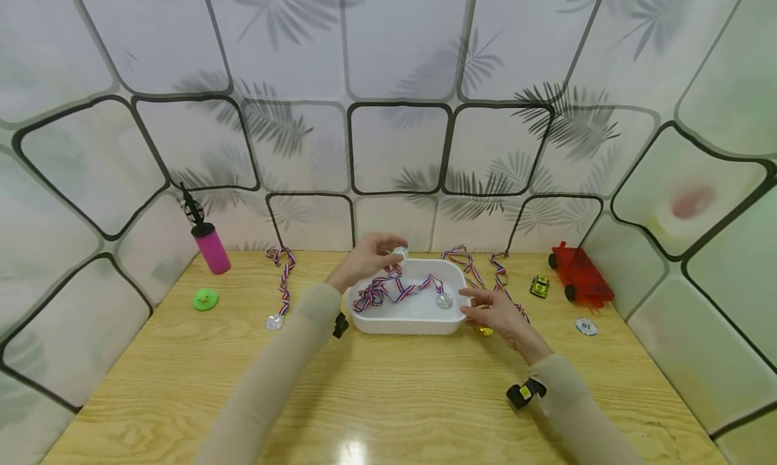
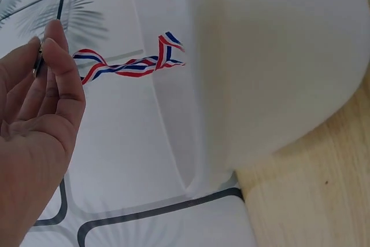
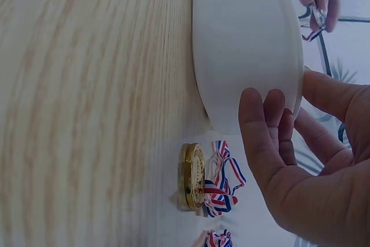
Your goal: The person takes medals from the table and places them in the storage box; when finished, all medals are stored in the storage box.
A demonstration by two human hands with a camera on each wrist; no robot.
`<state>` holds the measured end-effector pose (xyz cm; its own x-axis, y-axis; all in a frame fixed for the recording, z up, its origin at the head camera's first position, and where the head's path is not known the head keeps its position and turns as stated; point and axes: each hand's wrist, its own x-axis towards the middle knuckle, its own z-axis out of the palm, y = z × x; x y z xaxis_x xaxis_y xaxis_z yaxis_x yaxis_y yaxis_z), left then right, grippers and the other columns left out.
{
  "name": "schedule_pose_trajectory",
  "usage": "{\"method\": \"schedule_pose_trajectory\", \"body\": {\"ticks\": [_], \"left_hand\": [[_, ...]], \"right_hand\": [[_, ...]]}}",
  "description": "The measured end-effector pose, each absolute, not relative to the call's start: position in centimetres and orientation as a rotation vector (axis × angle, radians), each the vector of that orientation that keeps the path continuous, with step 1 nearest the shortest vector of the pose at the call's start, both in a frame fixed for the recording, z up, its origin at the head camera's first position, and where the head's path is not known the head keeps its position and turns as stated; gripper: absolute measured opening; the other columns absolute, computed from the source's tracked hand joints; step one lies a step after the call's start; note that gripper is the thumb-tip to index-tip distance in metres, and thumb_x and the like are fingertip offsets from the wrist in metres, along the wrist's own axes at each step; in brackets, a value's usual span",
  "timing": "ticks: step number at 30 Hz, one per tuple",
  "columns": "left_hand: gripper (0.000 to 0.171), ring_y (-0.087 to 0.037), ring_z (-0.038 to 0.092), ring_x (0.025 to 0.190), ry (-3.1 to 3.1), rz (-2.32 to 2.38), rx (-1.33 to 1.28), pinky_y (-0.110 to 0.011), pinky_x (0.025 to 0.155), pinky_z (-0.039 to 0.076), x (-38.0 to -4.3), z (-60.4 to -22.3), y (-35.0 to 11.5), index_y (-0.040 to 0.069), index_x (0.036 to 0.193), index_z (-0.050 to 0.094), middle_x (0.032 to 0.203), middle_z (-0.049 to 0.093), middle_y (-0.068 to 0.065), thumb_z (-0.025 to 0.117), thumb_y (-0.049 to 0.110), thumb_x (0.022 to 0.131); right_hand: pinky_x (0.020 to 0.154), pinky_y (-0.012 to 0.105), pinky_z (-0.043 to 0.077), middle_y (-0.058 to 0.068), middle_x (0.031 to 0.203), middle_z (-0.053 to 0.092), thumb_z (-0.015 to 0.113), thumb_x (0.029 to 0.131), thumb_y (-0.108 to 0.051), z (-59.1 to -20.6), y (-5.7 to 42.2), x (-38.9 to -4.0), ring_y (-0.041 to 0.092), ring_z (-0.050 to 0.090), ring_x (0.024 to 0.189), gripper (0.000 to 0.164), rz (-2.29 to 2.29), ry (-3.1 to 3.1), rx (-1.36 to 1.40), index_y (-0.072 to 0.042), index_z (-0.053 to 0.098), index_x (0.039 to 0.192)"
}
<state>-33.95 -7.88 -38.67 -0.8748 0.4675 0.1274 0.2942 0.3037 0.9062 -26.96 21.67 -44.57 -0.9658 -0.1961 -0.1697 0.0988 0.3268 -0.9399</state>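
a pale yellow-brown, wood-grained surface (image 1: 394,391) carries everything. near its far edge sits a white, round-cornered rectangular tub (image 1: 407,326). left of it lies a round silver medal (image 1: 274,322) on a red, white and blue striped ribbon (image 1: 284,286); farther left are a bright green toy duck (image 1: 205,299) and an upright magenta cylinder with a black top (image 1: 212,252). just beside the tub's right end lies a round gold medal (image 3: 196,174) by striped ribbons (image 1: 500,276). farther right are a small yellow-and-black toy car (image 1: 539,286), a translucent red toy vehicle (image 1: 583,276) and a white-and-blue round chip (image 1: 586,326).
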Motion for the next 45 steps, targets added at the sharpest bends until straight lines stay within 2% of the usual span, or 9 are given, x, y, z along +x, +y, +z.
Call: {"method": "schedule_pose_trajectory", "body": {"ticks": [5, 9, 16, 18, 25, 30, 34, 41, 45], "left_hand": [[0.036, -0.034, 0.069, 0.091, 2.325, 1.665, 0.658, -0.055, 0.087, 0.054, -34.2, -40.0, -7.4, 0.002, 0.132, 0.057, 0.119, 0.066, -0.02, 0.058, 0.0, 0.096], [0.041, -0.034, 0.069, 0.098, 2.278, 1.672, 0.647, -0.055, 0.092, 0.053, -33.9, -40.6, -7.1, 0.0, 0.135, 0.054, 0.124, 0.062, -0.022, 0.057, -0.004, 0.094], [0.047, -0.031, 0.065, 0.109, 2.31, 1.64, 0.632, -0.033, 0.087, 0.057, -33.7, -41.3, -6.7, 0.0, 0.134, 0.055, 0.126, 0.061, -0.021, 0.064, -0.006, 0.089], [0.048, -0.031, 0.065, 0.109, 2.312, 1.645, 0.616, -0.031, 0.086, 0.057, -33.7, -41.5, -6.5, -0.001, 0.134, 0.056, 0.126, 0.061, -0.021, 0.066, -0.006, 0.088], [0.051, -0.02, 0.065, 0.099, 2.431, 1.612, 0.495, -0.028, 0.084, 0.053, -33.3, -42.4, -5.7, 0.007, 0.13, 0.061, 0.116, 0.066, -0.011, 0.078, 0.009, 0.082], [0.051, -0.014, 0.062, 0.086, 2.41, 1.642, 0.46, -0.023, 0.071, 0.051, -33.1, -43.0, -5.1, 0.004, 0.127, 0.063, 0.106, 0.066, -0.012, 0.08, 0.006, 0.079], [0.048, -0.011, 0.056, 0.082, 2.427, 1.626, 0.466, -0.02, 0.063, 0.046, -33.0, -43.4, -4.5, 0.003, 0.125, 0.065, 0.098, 0.066, -0.009, 0.079, 0.004, 0.079], [0.047, -0.012, 0.054, 0.078, 2.382, 1.692, 0.367, -0.026, 0.062, 0.05, -32.5, -43.9, -3.4, 0.0, 0.12, 0.066, 0.09, 0.061, -0.008, 0.076, -0.009, 0.076], [0.045, -0.012, 0.06, 0.07, 2.317, 1.738, 0.318, -0.028, 0.062, 0.054, -32.2, -44.4, -2.7, -0.004, 0.119, 0.065, 0.085, 0.062, -0.011, 0.073, -0.012, 0.076]], "right_hand": [[0.08, 0.033, 0.059, 0.011, 0.102, 0.053, 0.068, 0.092, -0.009, -44.5, 21.6, -26.9, 0.016, 0.062, 0.085, 0.051, -1.684, 2.338, -0.077, 0.002, 0.051, 0.139], [0.082, 0.036, 0.059, 0.012, 0.103, 0.053, 0.068, 0.092, -0.01, -44.5, 21.5, -26.9, 0.016, 0.063, 0.085, 0.051, -1.679, 2.344, -0.085, 0.001, 0.052, 0.139], [0.082, 0.037, 0.059, 0.013, 0.104, 0.053, 0.068, 0.092, -0.01, -44.4, 21.4, -27.0, 0.017, 0.064, 0.084, 0.05, -1.677, 2.35, -0.092, 0.001, 0.052, 0.138], [0.081, 0.036, 0.059, 0.013, 0.104, 0.053, 0.068, 0.092, -0.01, -44.4, 21.4, -27.0, 0.017, 0.064, 0.084, 0.051, -1.678, 2.346, -0.094, 0.001, 0.052, 0.139], [0.081, 0.034, 0.059, 0.012, 0.104, 0.053, 0.067, 0.092, -0.01, -44.4, 21.4, -27.0, 0.016, 0.062, 0.085, 0.051, -1.68, 2.34, -0.088, 0.002, 0.051, 0.139], [0.081, 0.034, 0.059, 0.012, 0.104, 0.053, 0.067, 0.092, -0.009, -44.3, 21.3, -27.0, 0.016, 0.061, 0.087, 0.051, -1.679, 2.334, -0.079, 0.002, 0.051, 0.139], [0.081, 0.033, 0.059, 0.012, 0.105, 0.053, 0.067, 0.093, -0.01, -44.3, 21.4, -27.0, 0.016, 0.059, 0.089, 0.051, -1.68, 2.33, -0.063, 0.002, 0.051, 0.14], [0.083, 0.034, 0.059, 0.01, 0.105, 0.052, 0.067, 0.093, -0.012, -44.5, 21.5, -27.1, 0.017, 0.058, 0.091, 0.051, -1.668, 2.338, -0.038, -0.002, 0.052, 0.14], [0.084, 0.035, 0.058, 0.01, 0.104, 0.052, 0.067, 0.093, -0.013, -44.7, 21.7, -27.0, 0.017, 0.058, 0.091, 0.051, -1.663, 2.346, -0.047, -0.002, 0.052, 0.14]]}}
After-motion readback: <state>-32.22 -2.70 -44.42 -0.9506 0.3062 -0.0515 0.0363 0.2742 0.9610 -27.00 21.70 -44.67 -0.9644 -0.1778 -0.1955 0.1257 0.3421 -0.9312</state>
